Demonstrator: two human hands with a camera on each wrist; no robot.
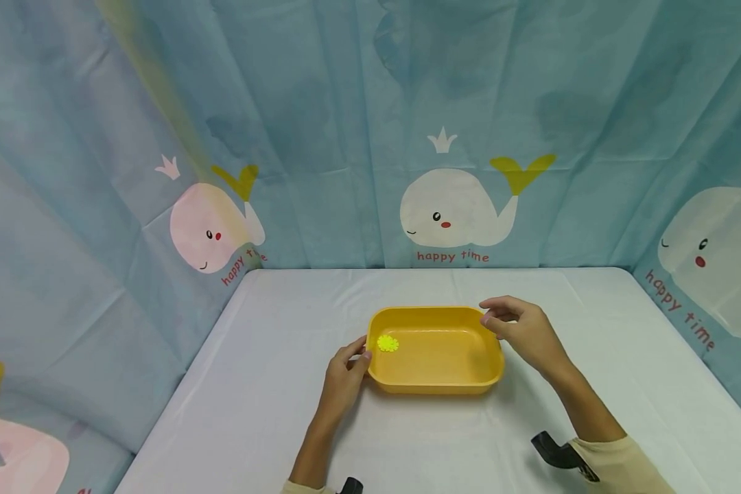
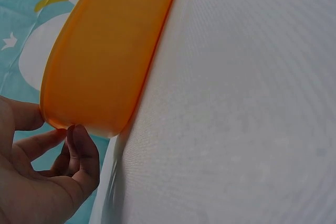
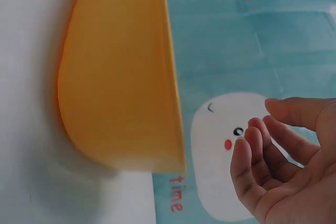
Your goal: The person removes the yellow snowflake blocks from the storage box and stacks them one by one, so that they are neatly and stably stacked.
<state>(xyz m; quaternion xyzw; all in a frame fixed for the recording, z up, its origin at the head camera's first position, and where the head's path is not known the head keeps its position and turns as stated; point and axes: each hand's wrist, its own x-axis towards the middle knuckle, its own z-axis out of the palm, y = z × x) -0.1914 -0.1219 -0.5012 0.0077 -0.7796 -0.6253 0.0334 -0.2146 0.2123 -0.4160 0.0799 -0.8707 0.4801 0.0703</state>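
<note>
A yellow plastic tray [image 1: 435, 387] with rounded corners lies on the white tabletop. Inside it, near the left end, sits a small bright yellow-green piece with a scalloped edge [image 1: 387, 343]. My left hand [image 1: 344, 377] grips the tray's left end; in the left wrist view its thumb [image 2: 29, 117] is at the rim and the bent fingers meet the end wall. By the far right corner of the tray, my right hand [image 1: 525, 333] hovers with loosely bent fingers. The right wrist view shows nothing between that thumb and the fingers [image 3: 257, 156], beside the tray wall [image 3: 121, 77].
A white cloth [image 1: 284, 322] covers the table around the tray. Blue fabric [image 1: 321, 206] printed with whales and lettering hangs behind the table and along both sides. Black wrist mounts [image 1: 558, 453] sit at the beige sleeves [image 1: 620, 466].
</note>
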